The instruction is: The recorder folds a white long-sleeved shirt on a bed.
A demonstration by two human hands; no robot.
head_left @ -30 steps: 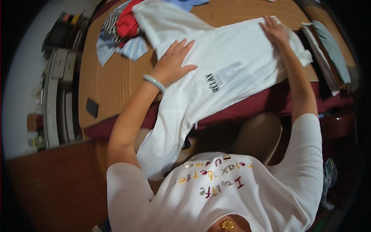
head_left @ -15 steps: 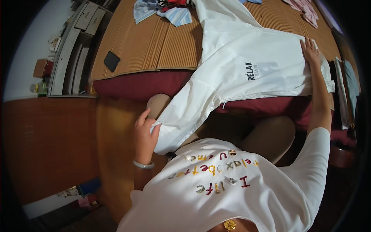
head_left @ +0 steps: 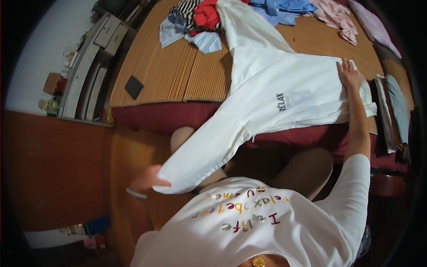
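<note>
A white zip-up jacket (head_left: 262, 102) with small dark print lies spread over the brown ribbed mat. One of its sleeves stretches toward me, past the mat's edge and over my leg. My left hand (head_left: 150, 177) is closed on the end of this sleeve, thumb on top, and the cloth runs fairly straight from it. The other sleeve reaches to the far side. At the right end of the jacket, near its hem, my right hand (head_left: 348, 74) rests flat on the cloth with fingers stretched out. A zipper edge runs along the side nearest me.
A dark phone (head_left: 134, 87) lies on the mat (head_left: 164, 75) at the left. Striped and red clothes (head_left: 205, 18), blue clothes (head_left: 284, 11) and pink clothes (head_left: 338, 22) lie at the back. Folded garments (head_left: 393, 111) hang at the right edge. A grey cabinet (head_left: 84, 80) stands far left.
My left hand has moved left and toward me with the sleeve end, and the sleeve is now straighter and less creased. My right hand stays on the jacket. The view has shifted slightly.
</note>
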